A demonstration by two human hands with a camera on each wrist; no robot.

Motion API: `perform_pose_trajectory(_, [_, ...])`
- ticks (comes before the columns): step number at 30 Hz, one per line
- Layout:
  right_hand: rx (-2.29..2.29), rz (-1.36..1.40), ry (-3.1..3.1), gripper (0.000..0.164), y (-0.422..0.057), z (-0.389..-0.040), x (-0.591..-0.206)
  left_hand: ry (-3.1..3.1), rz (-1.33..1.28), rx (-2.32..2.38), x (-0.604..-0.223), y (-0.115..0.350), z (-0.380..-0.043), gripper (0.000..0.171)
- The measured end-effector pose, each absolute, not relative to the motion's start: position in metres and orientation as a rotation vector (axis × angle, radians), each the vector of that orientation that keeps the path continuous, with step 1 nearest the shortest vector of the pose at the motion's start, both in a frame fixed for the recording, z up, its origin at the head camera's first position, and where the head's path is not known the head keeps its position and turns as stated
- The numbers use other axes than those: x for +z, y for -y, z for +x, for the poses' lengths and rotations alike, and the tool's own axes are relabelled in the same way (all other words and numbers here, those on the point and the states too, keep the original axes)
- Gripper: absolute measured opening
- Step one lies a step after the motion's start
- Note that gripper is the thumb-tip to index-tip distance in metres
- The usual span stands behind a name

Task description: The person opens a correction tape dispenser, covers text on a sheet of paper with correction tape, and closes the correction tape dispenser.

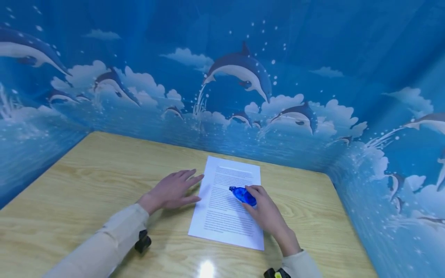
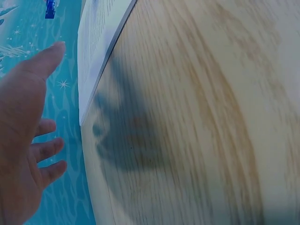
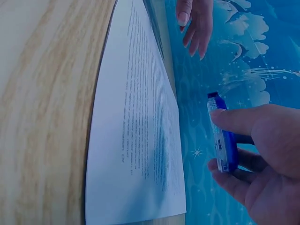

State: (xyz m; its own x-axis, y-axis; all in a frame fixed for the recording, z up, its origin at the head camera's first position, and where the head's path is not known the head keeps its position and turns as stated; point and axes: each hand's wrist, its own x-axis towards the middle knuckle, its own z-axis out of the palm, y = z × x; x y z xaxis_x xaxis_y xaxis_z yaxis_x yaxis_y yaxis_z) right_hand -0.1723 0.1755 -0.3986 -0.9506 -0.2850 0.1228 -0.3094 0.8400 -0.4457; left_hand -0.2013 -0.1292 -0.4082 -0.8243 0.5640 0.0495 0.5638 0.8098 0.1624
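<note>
A blue correction tape (image 1: 243, 195) is held in my right hand (image 1: 267, 215), pinched between thumb and fingers, with its dark tip pointing left. It is raised above a printed white sheet (image 1: 222, 231), as the right wrist view shows: the correction tape (image 3: 226, 140) there appears well off the page (image 3: 108, 178). My left hand (image 1: 172, 192) hovers by the sheet's left edge, fingers spread and holding nothing. In the left wrist view, the left hand (image 2: 21, 122) casts a shadow on the wood below it.
The sheet lies on a light wood-grain table (image 1: 114, 170). Blue curtains (image 1: 222, 31) printed with dolphins and clouds rise behind the table and along its sides. Each wrist wears a dark camera mount, such as the left mount (image 1: 142, 242).
</note>
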Motion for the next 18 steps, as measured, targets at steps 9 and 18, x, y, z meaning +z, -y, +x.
perform_pose_trajectory(9, [0.944,0.511,2.929,0.048,-0.1725,-0.169,-0.3989,-2.988,0.949,0.299,-0.4092,0.1312,-0.1983,0.075])
perform_pose_trajectory(18, [1.432,0.207,2.828,0.037,-0.1749,-0.1731,-0.398,-3.002,0.984,0.337,-0.4093,0.1295,-0.1949,0.072])
